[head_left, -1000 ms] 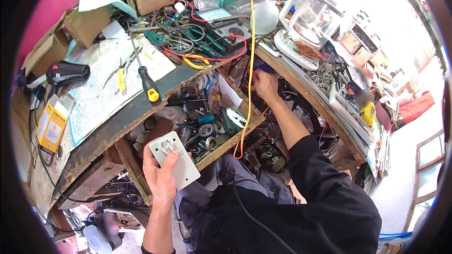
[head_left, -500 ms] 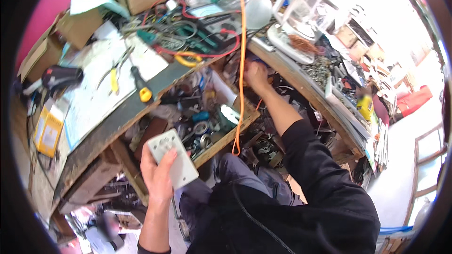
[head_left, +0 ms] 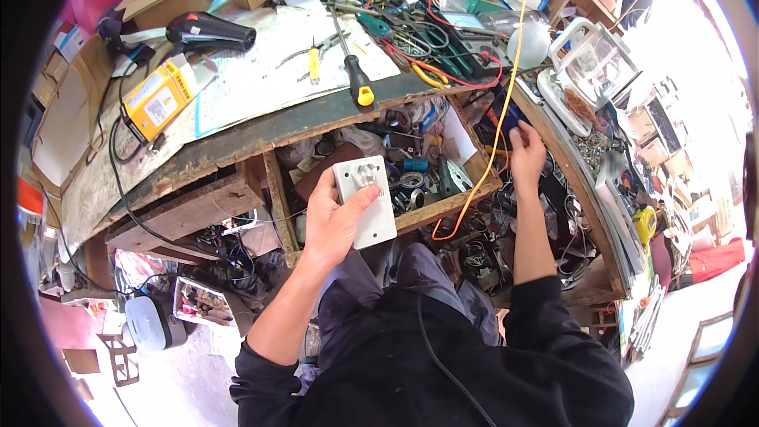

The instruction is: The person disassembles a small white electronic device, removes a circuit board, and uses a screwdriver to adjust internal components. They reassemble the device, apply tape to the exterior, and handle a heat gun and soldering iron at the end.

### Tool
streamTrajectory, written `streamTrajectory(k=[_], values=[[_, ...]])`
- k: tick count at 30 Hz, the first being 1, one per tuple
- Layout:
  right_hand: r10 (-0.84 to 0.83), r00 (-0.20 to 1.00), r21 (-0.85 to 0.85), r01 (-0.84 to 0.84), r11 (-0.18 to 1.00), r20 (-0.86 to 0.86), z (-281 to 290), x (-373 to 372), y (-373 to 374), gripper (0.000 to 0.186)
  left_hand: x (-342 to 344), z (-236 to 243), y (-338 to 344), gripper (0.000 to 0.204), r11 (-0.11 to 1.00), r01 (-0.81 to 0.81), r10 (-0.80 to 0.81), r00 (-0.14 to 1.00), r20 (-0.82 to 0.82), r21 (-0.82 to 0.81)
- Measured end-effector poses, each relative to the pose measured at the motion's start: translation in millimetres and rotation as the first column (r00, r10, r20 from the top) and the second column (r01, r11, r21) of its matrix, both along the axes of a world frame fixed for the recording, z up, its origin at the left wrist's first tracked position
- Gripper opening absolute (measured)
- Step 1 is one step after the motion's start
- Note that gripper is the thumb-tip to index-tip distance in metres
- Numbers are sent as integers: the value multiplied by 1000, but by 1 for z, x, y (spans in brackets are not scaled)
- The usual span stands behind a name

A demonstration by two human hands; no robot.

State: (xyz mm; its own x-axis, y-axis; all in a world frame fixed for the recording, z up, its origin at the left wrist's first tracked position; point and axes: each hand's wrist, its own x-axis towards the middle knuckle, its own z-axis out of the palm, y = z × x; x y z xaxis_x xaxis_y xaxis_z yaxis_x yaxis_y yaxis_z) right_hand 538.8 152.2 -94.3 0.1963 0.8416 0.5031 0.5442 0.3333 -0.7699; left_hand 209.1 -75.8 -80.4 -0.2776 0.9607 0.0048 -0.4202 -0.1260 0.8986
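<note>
My left hand (head_left: pixel 336 217) grips a white rectangular plastic plate (head_left: pixel 371 217) with small holes near its corners. The thumb lies across its face, beside small shiny pieces (head_left: pixel 365 174) near the upper end. Behind the plate is an open wooden drawer (head_left: pixel 447 209) full of loose parts. My right hand (head_left: pixel 528 160) is at the gap between the two worktops, next to a dark blue thing (head_left: pixel 506 115). Its fingers are curled in, and whatever they hold is too hard to make out. An orange cord (head_left: pixel 494 150) hangs just left of that hand.
A screwdriver (head_left: pixel 356 75) and yellow-handled pliers (head_left: pixel 314 63) lie on the bench, near a black hair dryer (head_left: pixel 209 32) and a yellow box (head_left: pixel 158 100). Cables and tools crowd the back. A right-hand worktop (head_left: pixel 573 166) holds a heap of small metal parts (head_left: pixel 589 138).
The view has swung left and sharpened, so more of the left bench shows. My left hand still holds the white plate. My right hand shows more fully at the gap.
</note>
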Motion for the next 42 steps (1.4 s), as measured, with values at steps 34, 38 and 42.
streamTrajectory(k=[34, 38, 42], values=[[847, 513, -338, -829, 446, -141, 85, -223, -121, 31, -35, 15, -14, 45, 993, -64, 49, 988, 148, 99], [723, 595, 111, -793, 599, 351, 116, -261, -103, 14, -37, 8, -17, 39, 969, -222, 196, 959, 205, 111], [535, 510, 226, -832, 507, 674, 118, -330, -63, 6, -36, 11, -14, 40, 938, -328, 309, 937, 163, 110]])
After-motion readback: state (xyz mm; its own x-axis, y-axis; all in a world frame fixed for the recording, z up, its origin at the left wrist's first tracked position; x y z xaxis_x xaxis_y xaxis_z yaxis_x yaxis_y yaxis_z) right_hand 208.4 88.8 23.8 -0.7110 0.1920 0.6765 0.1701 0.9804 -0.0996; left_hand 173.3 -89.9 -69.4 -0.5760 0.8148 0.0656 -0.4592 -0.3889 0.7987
